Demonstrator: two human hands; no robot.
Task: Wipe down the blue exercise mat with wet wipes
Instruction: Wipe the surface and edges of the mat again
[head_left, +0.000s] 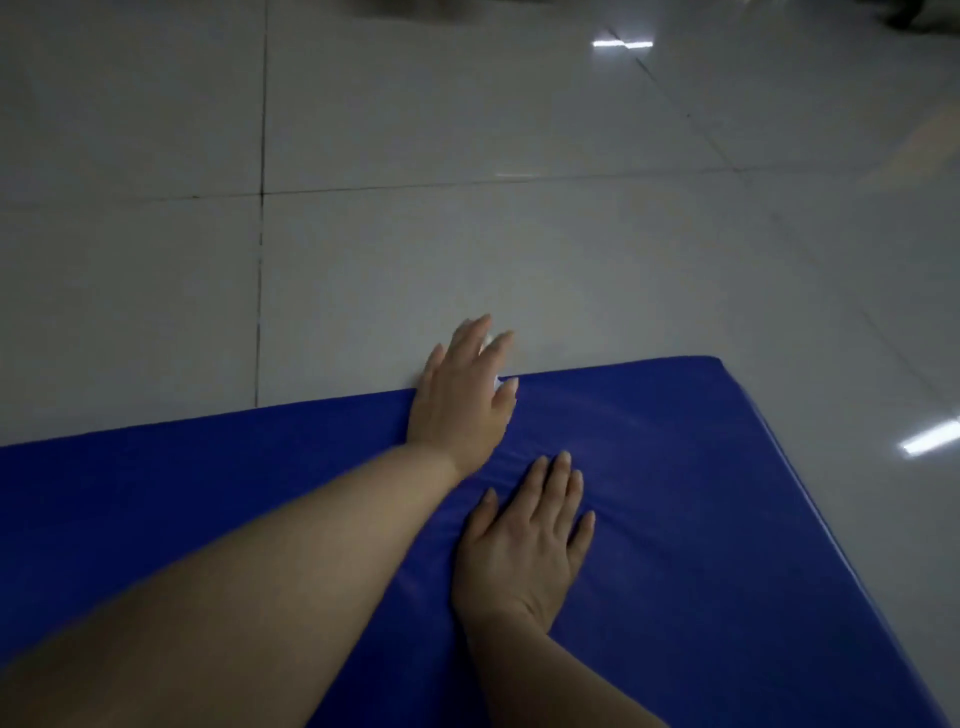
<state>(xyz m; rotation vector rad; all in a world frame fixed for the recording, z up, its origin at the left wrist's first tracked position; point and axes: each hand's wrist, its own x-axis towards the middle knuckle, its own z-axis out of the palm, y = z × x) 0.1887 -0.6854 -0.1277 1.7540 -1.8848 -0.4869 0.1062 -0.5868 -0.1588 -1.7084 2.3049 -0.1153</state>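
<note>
So the blue exercise mat (701, 519) is laid flat on the floor (467, 234), filling the lower part of the frame, with its far corner seen at right of centre and its right edge running down toward the lower right. The floor is made up of big pale glossy tiles, and a couple of ceiling light reflections (622, 44) can be spotted on them at the upper right and at the right edge.

The left hand (462, 395) is stretched out to the mat's far edge, just above the middle of the frame. Its fingers are kept straight and spread, reaching out past the edge over the floor, and a wet wipe (497, 383) is pressed under the palm. Only small white bits of it are seen poking out between the fingers, so how it's folded can't be told.

The right hand (524, 540) is laid flat on the mat a bit below and right of the left one, near the centre. Its fingers are held straight and close together, nothing is grasped, and the cover is wrinkled slightly around it. Both forearms are bare, coming in from the lower left and bottom.
</note>
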